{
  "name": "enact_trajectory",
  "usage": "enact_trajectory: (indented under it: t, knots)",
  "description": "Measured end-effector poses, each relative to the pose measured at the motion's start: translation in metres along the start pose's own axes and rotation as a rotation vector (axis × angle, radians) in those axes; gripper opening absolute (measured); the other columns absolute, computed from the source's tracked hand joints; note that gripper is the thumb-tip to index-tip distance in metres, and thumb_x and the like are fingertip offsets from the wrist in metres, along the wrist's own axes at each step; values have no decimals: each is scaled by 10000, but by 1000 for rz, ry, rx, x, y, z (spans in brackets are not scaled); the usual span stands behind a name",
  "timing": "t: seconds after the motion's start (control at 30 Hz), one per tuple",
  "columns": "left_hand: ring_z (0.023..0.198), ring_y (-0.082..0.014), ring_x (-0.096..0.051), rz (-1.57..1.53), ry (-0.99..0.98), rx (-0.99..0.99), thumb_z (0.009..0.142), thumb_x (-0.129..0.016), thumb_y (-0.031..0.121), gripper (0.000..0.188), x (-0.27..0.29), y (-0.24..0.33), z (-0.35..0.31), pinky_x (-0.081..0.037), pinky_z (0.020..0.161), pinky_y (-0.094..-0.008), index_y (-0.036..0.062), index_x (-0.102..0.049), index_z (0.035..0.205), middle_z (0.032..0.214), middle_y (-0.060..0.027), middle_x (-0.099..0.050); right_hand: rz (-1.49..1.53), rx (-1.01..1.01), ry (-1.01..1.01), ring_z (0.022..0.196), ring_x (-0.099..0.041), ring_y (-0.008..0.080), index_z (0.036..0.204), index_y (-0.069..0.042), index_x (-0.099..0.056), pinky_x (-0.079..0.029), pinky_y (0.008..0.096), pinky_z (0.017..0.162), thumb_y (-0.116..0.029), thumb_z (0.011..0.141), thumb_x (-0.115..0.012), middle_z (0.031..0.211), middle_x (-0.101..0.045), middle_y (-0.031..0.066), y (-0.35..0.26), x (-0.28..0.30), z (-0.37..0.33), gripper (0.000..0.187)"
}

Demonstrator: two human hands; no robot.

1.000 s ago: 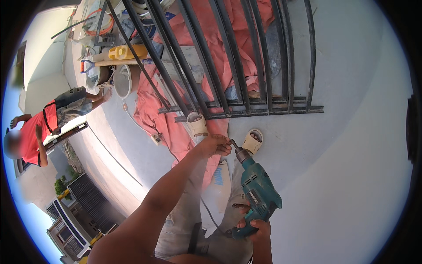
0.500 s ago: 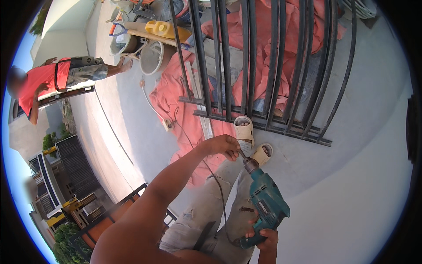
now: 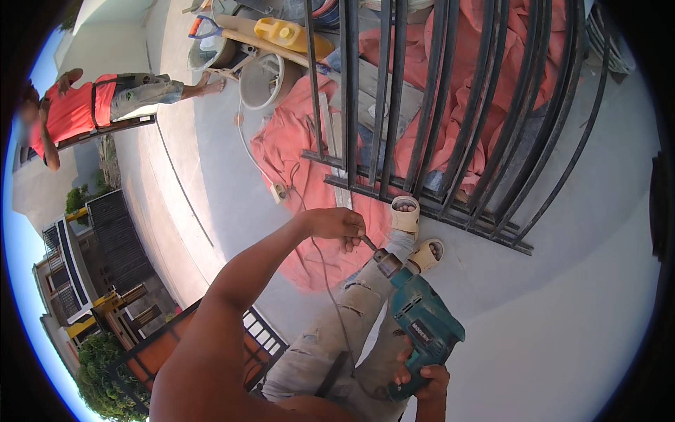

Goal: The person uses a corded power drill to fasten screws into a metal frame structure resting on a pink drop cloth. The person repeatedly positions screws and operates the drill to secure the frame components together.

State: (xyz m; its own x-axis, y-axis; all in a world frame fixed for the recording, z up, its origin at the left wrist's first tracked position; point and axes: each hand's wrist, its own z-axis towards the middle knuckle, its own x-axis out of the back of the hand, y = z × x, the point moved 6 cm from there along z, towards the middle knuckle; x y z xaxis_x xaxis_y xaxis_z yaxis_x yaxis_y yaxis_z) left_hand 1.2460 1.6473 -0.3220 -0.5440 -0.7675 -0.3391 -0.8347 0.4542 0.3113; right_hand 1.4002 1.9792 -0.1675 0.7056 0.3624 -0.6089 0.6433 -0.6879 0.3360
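1. Head view: a green drill (image 3: 424, 316) is held by the right hand (image 3: 420, 383) in front of the legs, above the floor (image 3: 555, 330), with its chuck (image 3: 387, 262) pointed up and to the left.
2. The right hand's grip is wrapped around the drill's handle; whether the trigger is pressed cannot be told.
3. A thin dark bit (image 3: 370, 244) is seated in the chuck, and its free end is met by the left hand (image 3: 339, 224).
4. The left hand's grip is drawn nearly closed, fingers curled, with the bit's end pinched at the fingertips; how firmly it is pressed cannot be told.
5. From the handle, a cord (image 3: 329, 287) is run past the torn trousers (image 3: 309, 355) and over a pink cloth (image 3: 295, 257) toward a pale socket (image 3: 279, 193).
6. Just beyond the feet, a black metal grate (image 3: 451, 219) is laid partly over the cloth; its long bars are bent by the lens.
7. Two cream clogs (image 3: 405, 215) are worn, the left one placed right by the grate's near crossbar.
8. Past the cloth, a bucket (image 3: 261, 84), a yellow jug (image 3: 285, 33) and a wooden shaft (image 3: 267, 46) are grouped together.
9. At the far left, another person (image 3: 88, 105) in a red top is seen, well apart from the drill.
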Motion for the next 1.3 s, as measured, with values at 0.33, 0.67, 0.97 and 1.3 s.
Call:
enact_trajectory:
  t: [0.33, 0.67, 0.97, 1.3]
  knots:
    - [795, -195, -685, -549, 1130, -147, 1026, -590, 303, 342, 266, -76, -195, -591, 756, -333, -32, -595, 1097, 943, -101, -670, -242, 143, 250, 688, -665, 300, 1434, 68, -391, -559, 499, 653, -130, 693, -614, 1087, -650, 252, -34, -3, 4, 798]
    - [841, -175, -655, -333, 560, 83, 968, -653, 467, 500, 80, -80, 19, -562, 794, -334, -26, -643, 1056, 967, -85, -665, -513, 325, 455, 727, -684, 271, 1369, 65, -434, -591, 416, 660, -98, 721, -635, 1123, -625, 213, -27, 15, 33, 698]
    - [844, -265, -664, -690, 118, 327, 862, -767, 420, 599, -218, 3, 264, -576, 747, -413, -50, -576, 1180, 1011, -157, -632, -857, 355, 792, 720, -683, 202, 1165, 37, -610, -540, 339, 671, -40, 764, -677, 837, -691, 117, -40, 148, 65, 414]
    - [731, -230, -669, -634, 231, 349, 934, -677, 247, 269, -245, -12, 416, -588, 696, -402, 24, -565, 1034, 837, -111, -634, -974, 496, 819, 936, -711, 346, 1222, 1, -564, -539, 403, 843, -53, 744, -705, 1010, -705, 197, -112, 294, 116, 501]
